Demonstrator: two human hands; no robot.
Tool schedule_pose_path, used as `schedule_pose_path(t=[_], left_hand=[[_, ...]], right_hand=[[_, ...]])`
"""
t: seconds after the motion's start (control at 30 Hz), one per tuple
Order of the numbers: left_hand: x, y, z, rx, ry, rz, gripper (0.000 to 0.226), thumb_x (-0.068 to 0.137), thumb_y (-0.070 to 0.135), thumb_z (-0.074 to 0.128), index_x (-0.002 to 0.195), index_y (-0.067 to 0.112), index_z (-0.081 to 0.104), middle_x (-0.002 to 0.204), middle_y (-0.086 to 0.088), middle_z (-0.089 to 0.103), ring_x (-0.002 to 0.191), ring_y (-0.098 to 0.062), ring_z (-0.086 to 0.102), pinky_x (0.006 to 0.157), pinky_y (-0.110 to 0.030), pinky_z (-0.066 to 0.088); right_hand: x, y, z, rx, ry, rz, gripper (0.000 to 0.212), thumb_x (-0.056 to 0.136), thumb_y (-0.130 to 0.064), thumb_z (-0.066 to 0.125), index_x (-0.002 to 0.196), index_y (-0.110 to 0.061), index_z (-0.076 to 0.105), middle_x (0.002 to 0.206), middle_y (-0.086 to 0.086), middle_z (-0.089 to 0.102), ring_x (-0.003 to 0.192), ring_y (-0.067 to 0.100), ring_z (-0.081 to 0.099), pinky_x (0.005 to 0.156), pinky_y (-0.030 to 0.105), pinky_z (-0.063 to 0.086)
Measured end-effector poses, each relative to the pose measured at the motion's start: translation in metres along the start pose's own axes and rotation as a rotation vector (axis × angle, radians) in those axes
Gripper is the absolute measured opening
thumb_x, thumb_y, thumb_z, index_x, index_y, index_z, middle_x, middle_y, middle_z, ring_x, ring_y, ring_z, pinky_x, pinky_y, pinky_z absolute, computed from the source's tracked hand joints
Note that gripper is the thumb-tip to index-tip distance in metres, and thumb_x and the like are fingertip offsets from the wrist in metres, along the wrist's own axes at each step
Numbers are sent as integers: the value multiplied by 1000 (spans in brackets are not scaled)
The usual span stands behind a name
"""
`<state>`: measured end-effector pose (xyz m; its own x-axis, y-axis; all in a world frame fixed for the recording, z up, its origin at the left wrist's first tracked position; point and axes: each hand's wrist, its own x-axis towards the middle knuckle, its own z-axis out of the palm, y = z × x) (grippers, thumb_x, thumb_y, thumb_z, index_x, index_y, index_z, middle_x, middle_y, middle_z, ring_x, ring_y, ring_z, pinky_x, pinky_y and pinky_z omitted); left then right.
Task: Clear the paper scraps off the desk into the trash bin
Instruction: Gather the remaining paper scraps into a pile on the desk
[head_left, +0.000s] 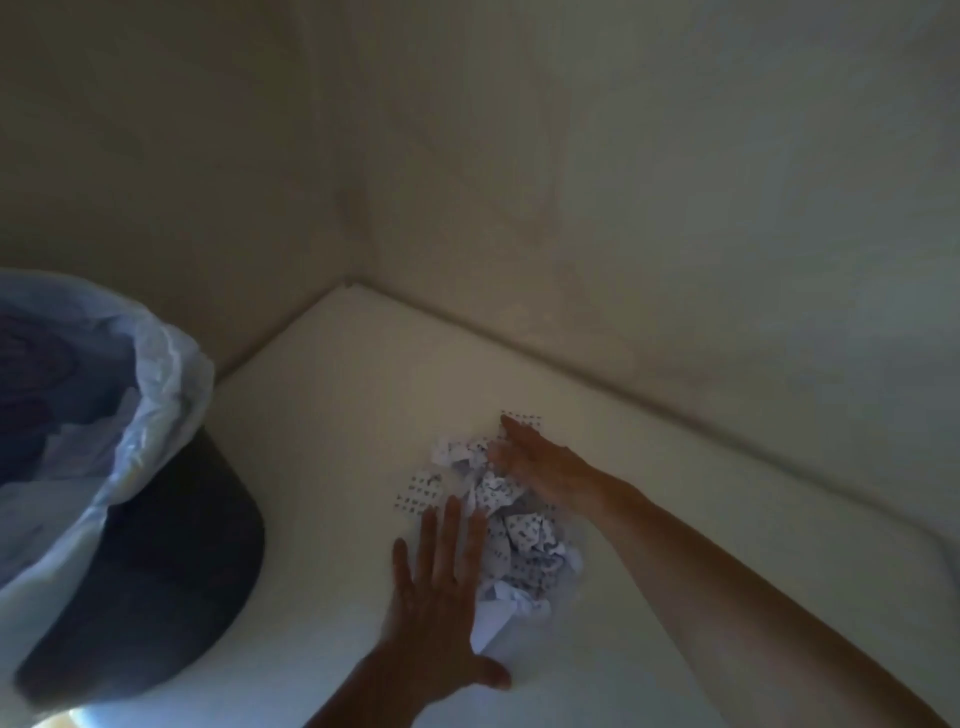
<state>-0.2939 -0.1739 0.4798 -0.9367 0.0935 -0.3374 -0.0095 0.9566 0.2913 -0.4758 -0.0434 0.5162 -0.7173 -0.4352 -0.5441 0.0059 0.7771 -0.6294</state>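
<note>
White paper scraps, partly hidden, lie between spread flat hands; right hand blurred.

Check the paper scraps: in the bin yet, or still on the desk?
Still on the desk: the crumpled paper scraps lie piled between the left hand and right hand.

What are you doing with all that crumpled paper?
A person is gathering a pile of paper scraps on a white desk. The left hand lies flat and open against the near side of the pile, and the right hand reaches over its far side, as if to squeeze the pieces together. Nothing is lifted yet. A dark trash bin with a pale plastic liner waits to the left.
</note>
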Motion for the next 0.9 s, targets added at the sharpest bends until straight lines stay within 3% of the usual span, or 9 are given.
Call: schedule_pose_path(t=[0.13, 0.43, 0.5, 0.6, 0.63, 0.7, 0.77, 0.83, 0.9], left_hand=[[-10, -13, -13, 37, -8, 7, 150, 56, 82, 63, 127, 18, -53, 152, -9, -43, 146, -34, -24, 116, -56, -4], [-46, -63, -24, 188, 54, -7, 126, 68, 85, 45, 136, 22, -40, 161, -9, -25, 150, -31, -10, 119, -50, 8], [-54, -68, -29, 140, 60, -45, 126, 68, 84, 48, 143, 20, -30, 163, -11, -17, 150, -30, -4, 119, -47, 13], [-63, -76, -39, 47, 172, -76, 127, 64, 69, 72, 154, 12, 3, 162, -19, 6, 147, -36, 18, 114, -48, 29], [-66, -81, -40, -24, 162, -84, 124, 66, 60, 76, 154, 13, 4, 163, -19, 3, 148, -35, 14, 116, -47, 26], [-71, -88, -41, -76, 90, -86, 124, 73, 56, 73, 152, 20, -16, 163, -11, -16, 150, -30, -6, 119, -43, 13], [-75, -89, -43, -98, 66, -78, 126, 75, 54, 72, 147, 23, -27, 161, -6, -25, 149, -27, -14, 120, -41, 12], [-81, -83, -51, -194, 104, -66, 122, 78, 45, 74, 149, 22, -22, 161, -5, -25, 149, -25, -14, 121, -39, 13], [-86, -73, -62, -366, 178, -45, 112, 82, 33, 73, 153, 17, -12, 163, -7, -17, 150, -24, -9, 121, -36, 12]], right_hand=[[-29, 10, 35, -161, 23, -71, 92, 74, -85, 38, 151, -45, 9, 164, -11, 8, 150, 11, 0, 119, 50, -12], [-45, -13, 114, -177, 243, -76, 92, 75, -87, 23, 152, -39, 8, 164, -11, 5, 150, 10, -5, 115, 60, -14], [-40, -25, 128, -167, 262, -91, 92, 74, -87, 22, 151, -38, 9, 164, -11, 7, 150, 11, -5, 114, 61, -14], [-30, -47, 139, -144, 241, -110, 93, 73, -89, 22, 151, -39, 11, 164, -11, 10, 150, 11, -3, 114, 61, -13], [-28, -53, 140, -143, 232, -106, 91, 75, -87, 25, 151, -39, 12, 164, -10, 11, 151, 12, -1, 115, 61, -12], [-30, -61, 136, -105, 230, -89, 84, 80, -80, 30, 152, -38, 13, 164, -8, 12, 151, 13, 1, 117, 57, -10], [-39, -64, 129, -6, 248, -82, 79, 85, -75, 33, 152, -37, 15, 164, -7, 11, 150, 11, 1, 119, 50, -12], [-51, -65, 122, 90, 272, -80, 73, 89, -70, 34, 152, -37, 17, 164, -6, 12, 150, 12, 4, 121, 46, -7], [-64, -66, 116, 208, 300, -77, 70, 89, -68, 38, 150, -37, 22, 162, -6, 19, 149, 16, 17, 122, 45, 8]])
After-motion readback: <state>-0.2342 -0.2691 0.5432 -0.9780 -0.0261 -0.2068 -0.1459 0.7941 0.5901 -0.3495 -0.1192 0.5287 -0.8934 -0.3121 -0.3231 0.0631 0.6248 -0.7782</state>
